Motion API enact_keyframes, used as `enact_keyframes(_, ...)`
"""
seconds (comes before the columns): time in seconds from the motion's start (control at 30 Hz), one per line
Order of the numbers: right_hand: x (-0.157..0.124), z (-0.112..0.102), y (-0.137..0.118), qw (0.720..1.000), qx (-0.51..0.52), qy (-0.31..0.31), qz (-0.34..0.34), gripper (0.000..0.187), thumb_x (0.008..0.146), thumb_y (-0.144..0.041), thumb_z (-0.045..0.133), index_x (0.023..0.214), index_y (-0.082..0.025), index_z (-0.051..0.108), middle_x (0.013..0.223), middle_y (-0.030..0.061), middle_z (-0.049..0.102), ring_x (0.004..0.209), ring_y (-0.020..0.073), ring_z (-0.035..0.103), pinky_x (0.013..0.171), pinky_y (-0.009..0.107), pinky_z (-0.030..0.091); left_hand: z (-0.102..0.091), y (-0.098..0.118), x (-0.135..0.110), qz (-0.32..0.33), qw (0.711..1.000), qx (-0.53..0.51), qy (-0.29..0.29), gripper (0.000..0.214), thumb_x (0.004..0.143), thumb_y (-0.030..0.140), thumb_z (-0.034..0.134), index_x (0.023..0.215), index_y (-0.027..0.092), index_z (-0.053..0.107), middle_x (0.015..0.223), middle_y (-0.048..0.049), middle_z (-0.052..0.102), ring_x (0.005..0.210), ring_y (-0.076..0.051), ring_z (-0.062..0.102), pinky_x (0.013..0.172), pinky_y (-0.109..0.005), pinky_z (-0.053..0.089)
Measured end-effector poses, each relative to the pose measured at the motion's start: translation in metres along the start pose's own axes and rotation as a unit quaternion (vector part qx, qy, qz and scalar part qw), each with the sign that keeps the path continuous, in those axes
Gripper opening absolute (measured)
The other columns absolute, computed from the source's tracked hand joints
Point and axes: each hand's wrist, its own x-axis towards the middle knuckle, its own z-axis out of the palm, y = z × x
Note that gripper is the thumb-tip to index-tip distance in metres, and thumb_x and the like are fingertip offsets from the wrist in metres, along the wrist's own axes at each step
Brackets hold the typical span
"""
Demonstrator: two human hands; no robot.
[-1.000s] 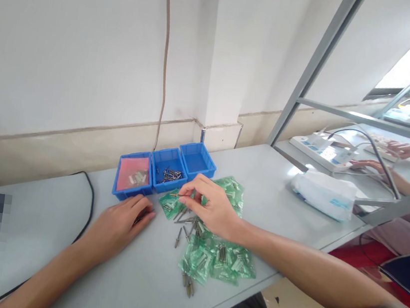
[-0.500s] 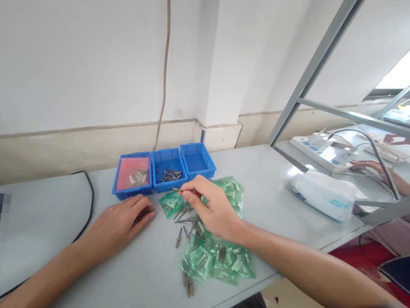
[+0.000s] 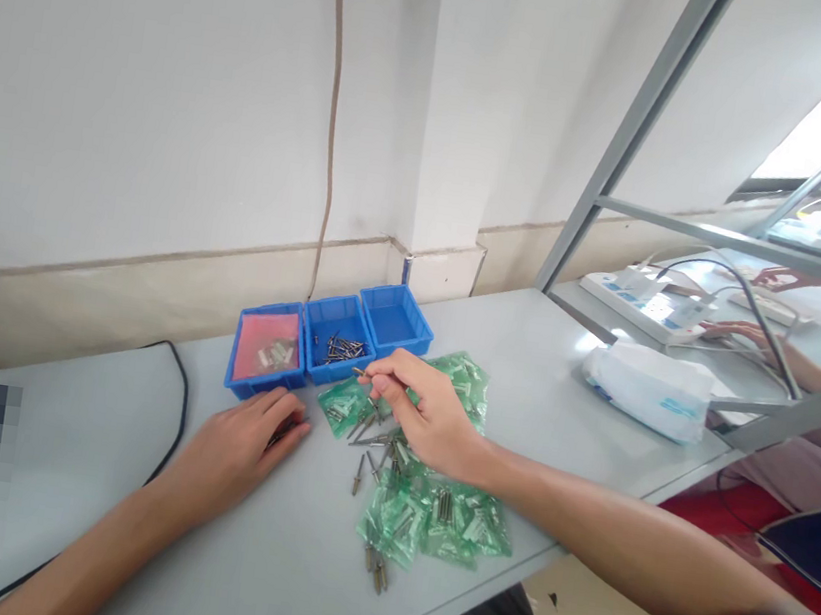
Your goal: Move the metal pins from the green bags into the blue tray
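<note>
My right hand (image 3: 424, 405) pinches a small brass-coloured metal pin (image 3: 359, 371) between thumb and forefinger, above the green plastic packets (image 3: 344, 405) and just in front of the middle blue bin (image 3: 337, 323). My left hand (image 3: 250, 433) rests on the table with its fingers curled, close in front of the left blue bin (image 3: 230, 365). Something dark shows between its thumb and fingers, too hidden to name. Loose metal pins with thicker ends (image 3: 358, 474) lie between the hands. Several similar pieces (image 3: 344, 349) lie in the middle bin.
In the left bin lies a pink sheet (image 3: 255, 343) under a clear bag of parts. The right blue bin (image 3: 398, 316) stands beside it. A black cable (image 3: 185, 399) crosses the table. At right are a white package (image 3: 646, 389), a metal frame (image 3: 600, 186) and another person's hands (image 3: 740, 333).
My right hand has shifted very slightly, and the pin in its fingertips is tilted a little differently. My left hand stays in place.
</note>
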Motion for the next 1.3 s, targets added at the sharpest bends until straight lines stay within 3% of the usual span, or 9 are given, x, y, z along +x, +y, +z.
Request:
enact_keyframes(0.27,0.0005,0.0001,-0.0006,1.0,0.015,-0.003,0.013,0.021,0.111,-0.025,0.046,0.104,-0.022,0.066,0.095,0.0037,0.069,0.1,0.0199,0.071,0.086,0.032,0.053,0.0006,-0.0013,-0.0001,0.002,1.0,0.002,-0.006,0.028,0.111,0.049,0.04,0.11,0.027,0.057,0.106,-0.0016,0.068,0.087,-0.02,0.065,0.075,-0.032,0.046)
enact_keyframes(0.53,0.0004,0.0002,-0.0039,0.999,-0.021,-0.001,0.033,0.017,0.109,-0.029,0.053,0.109,-0.023,0.069,0.095,0.0021,0.07,0.081,0.0163,0.063,0.07,0.028,0.047,-0.0004,0.0012,0.0009,-0.001,1.0,0.0,0.005,0.027,0.11,0.048,0.042,0.108,0.027,0.059,0.104,-0.0015,0.069,0.087,-0.02,0.066,0.074,-0.032,0.046)
enact_keyframes(0.9,0.0007,-0.002,-0.0075,0.998,-0.026,-0.014,0.048,0.008,0.104,-0.027,0.063,0.105,-0.023,0.069,0.095,0.0,0.068,0.076,0.0133,0.059,0.068,0.025,0.047,-0.0016,0.0021,0.0006,0.001,1.0,0.008,0.001,0.028,0.11,0.048,0.04,0.108,0.026,0.058,0.105,-0.0018,0.069,0.086,-0.02,0.066,0.072,-0.032,0.046)
enact_keyframes(1.3,0.001,-0.0015,-0.0076,0.999,-0.023,-0.009,0.044,0.01,0.106,-0.029,0.058,0.107,-0.023,0.066,0.096,0.0017,0.069,0.076,0.0152,0.059,0.07,0.027,0.048,-0.0011,0.0006,0.0001,0.006,1.0,-0.001,0.008,0.027,0.109,0.048,0.042,0.108,0.027,0.059,0.103,-0.0018,0.069,0.086,-0.02,0.066,0.073,-0.032,0.047)
